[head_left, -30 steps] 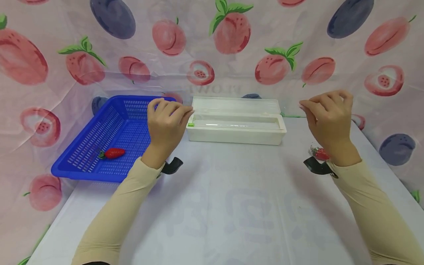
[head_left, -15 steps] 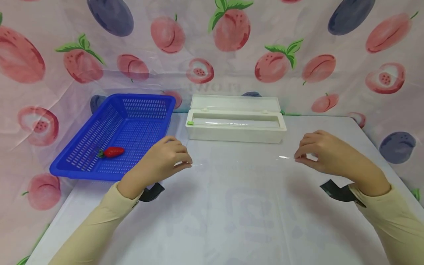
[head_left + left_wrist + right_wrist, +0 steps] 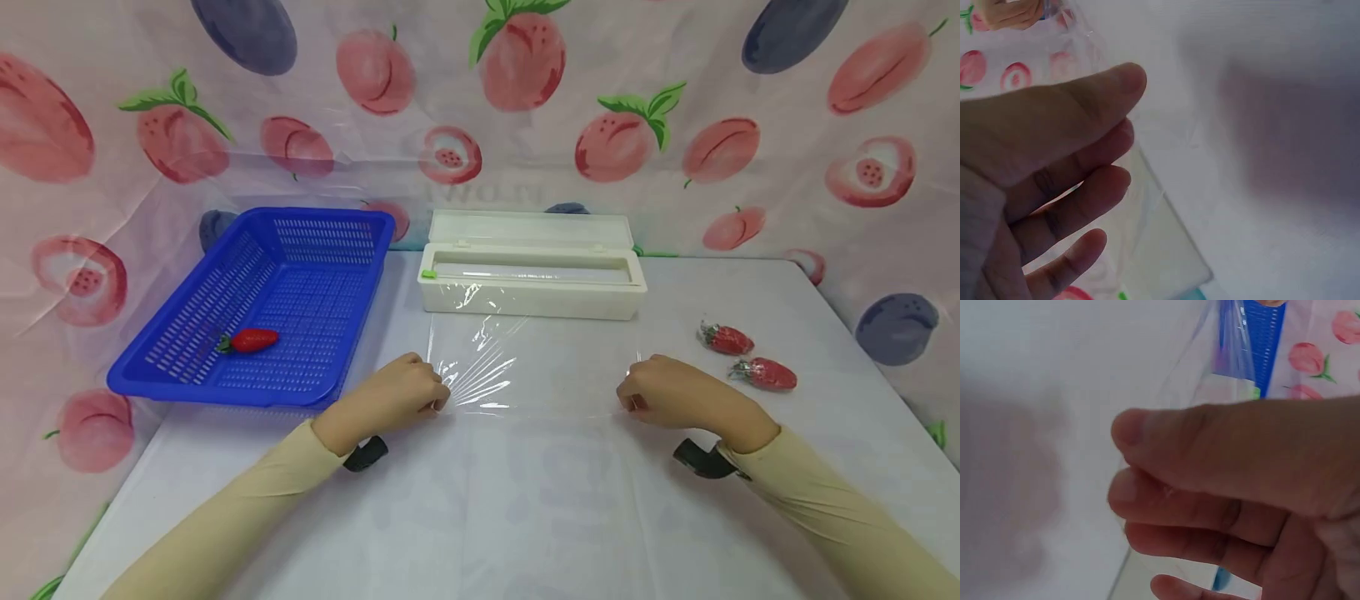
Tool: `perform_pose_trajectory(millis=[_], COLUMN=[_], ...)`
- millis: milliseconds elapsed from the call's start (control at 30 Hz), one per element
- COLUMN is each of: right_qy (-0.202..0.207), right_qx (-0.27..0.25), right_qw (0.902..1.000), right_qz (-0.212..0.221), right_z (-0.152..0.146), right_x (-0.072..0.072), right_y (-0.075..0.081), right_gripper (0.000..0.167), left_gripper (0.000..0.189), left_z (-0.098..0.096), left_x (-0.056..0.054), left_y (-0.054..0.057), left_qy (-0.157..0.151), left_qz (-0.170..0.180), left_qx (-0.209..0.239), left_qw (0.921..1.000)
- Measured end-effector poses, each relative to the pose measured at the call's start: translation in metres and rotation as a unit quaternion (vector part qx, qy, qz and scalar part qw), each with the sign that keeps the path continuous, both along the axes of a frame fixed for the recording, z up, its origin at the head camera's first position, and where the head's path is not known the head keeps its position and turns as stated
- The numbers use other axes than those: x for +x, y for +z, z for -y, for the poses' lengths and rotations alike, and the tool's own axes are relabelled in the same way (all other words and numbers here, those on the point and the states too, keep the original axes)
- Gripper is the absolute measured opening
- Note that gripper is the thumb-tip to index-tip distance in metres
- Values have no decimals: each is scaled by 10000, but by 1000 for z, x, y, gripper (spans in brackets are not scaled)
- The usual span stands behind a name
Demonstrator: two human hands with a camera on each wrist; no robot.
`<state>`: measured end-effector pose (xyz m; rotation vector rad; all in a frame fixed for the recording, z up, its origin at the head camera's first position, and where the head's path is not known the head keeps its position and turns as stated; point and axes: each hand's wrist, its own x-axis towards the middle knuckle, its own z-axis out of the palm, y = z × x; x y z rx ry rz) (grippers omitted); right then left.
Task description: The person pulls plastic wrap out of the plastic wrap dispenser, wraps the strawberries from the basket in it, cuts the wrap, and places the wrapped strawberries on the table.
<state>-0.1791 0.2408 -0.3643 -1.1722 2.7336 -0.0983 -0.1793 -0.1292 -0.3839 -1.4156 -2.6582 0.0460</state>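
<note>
A sheet of clear cling film (image 3: 487,379) stretches between my two hands, with shiny creases fanning out on its left side. My left hand (image 3: 397,390) pinches its near left corner between thumb and fingers. At the near right corner, my right hand (image 3: 686,398) pinches the film the same way; thumb and index finger (image 3: 1141,497) meet at it in the right wrist view. The film's far part overlaps the front of a white cling film box (image 3: 532,302), whose lid stands up and whose roll (image 3: 525,272) shows inside.
A blue plastic basket (image 3: 225,390) holds one red strawberry (image 3: 255,340) at the left. Two film-wrapped strawberries, a farther one (image 3: 729,339) and a nearer one (image 3: 771,374), lie on the white table (image 3: 525,517) beyond my right hand. A fruit-print sheet (image 3: 517,183) hangs behind.
Both hands came down and toward me from raised positions above the table, drawing the film with them, then moved closer together. The film now spreads over the table before the box.
</note>
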Motion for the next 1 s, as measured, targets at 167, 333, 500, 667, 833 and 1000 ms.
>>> perform_pose_trajectory(millis=[167, 333, 500, 667, 833, 1000], right_qy=[-42, -200, -442, -457, -696, -923], right_qx=[43, 215, 338, 223, 376, 677], right_qw=[10000, 9995, 9968, 9985, 9968, 9925], right_qz=[-49, 137, 574, 223, 94, 419], right_z=[4, 6, 7, 9, 15, 16], right_x=[-4, -7, -7, -9, -14, -18], right_y=[-17, -24, -19, -10, -9, -16], right_gripper=[22, 21, 11, 11, 10, 11], left_gripper=[21, 22, 25, 25, 11, 20], left_z=[-3, -4, -6, -13, -20, -20], left_x=[-6, -8, -9, -14, -20, -20], left_y=[-17, -22, -21, -17, -20, -24], left_qy=[-52, 42, 284, 439, 594, 736], left_qz=[-38, 149, 709, 568, 467, 815], left_qx=[-130, -120, 15, 266, 157, -156], left_qw=[9999, 9998, 9971, 9971, 9970, 9938])
